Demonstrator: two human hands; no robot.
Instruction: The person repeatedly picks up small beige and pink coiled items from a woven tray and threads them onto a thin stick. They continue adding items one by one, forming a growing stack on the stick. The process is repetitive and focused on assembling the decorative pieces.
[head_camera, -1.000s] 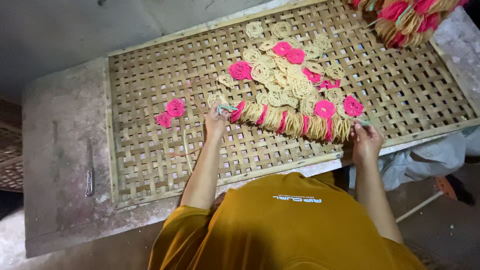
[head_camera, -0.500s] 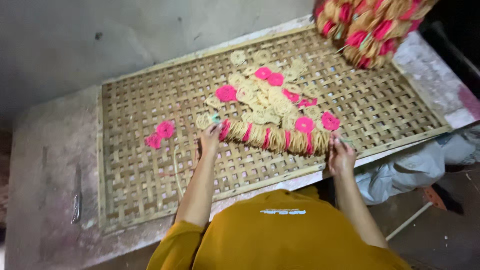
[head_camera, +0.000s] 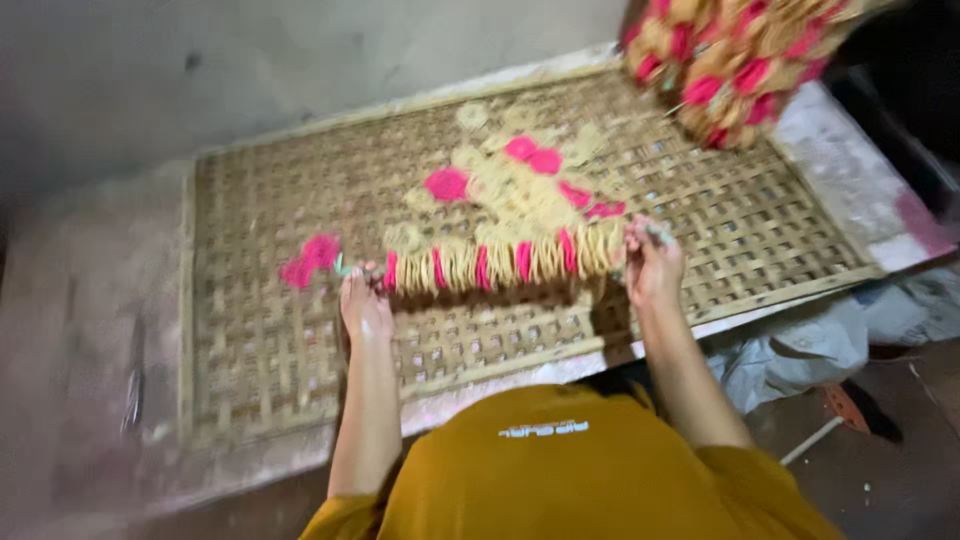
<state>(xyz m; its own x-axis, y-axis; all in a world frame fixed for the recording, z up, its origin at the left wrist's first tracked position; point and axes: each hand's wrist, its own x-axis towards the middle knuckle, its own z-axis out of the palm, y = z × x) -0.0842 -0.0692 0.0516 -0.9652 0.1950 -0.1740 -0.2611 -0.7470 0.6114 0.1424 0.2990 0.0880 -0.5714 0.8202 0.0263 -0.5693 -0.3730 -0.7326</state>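
Head view shows my left hand and right hand closed on either end of a row of tan and pink rings, held just above the woven bamboo tray, near the loose heap of rings. It looks light, limp and prone to sagging or scattering, so I judge both ends the right hold.

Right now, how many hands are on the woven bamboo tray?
2. The left hand holds the left end of the row of tan and pink woven discs; the right hand holds its right end. The woven bamboo tray shows no others.
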